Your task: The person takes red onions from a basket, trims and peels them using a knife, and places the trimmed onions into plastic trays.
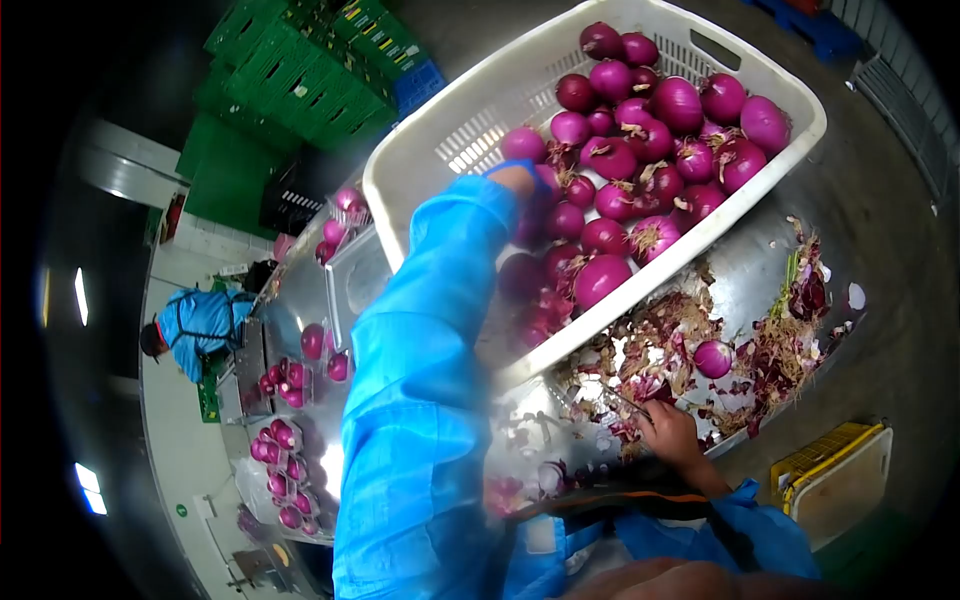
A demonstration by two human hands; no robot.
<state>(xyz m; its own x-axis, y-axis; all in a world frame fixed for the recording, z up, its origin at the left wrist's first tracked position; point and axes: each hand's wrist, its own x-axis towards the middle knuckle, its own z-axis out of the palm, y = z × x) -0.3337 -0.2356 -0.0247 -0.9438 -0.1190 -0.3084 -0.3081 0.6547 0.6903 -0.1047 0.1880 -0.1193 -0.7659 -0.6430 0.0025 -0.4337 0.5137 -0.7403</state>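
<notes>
My left arm, in a blue sleeve, reaches over the wall of a white plastic crate (800, 135) full of red onions (676, 105). My left hand (520, 178) is among the onions near the crate's left side. Something blue, perhaps a glove, shows on it; its fingers are largely hidden, so I cannot see whether it holds one. Below the crate, my right hand (670, 434) is closed around a knife (625, 402), its thin blade pointing up and left over the metal table (745, 262). A single onion (713, 359) lies among the peelings just above that hand.
Onion skins and roots (790, 345) litter the table. Packed onions (280, 440) in clear trays stand at left. A co-worker in blue (205, 325) is farther left. Green crates (300, 85) are stacked at the upper left; a yellow crate (825, 460) stands at lower right.
</notes>
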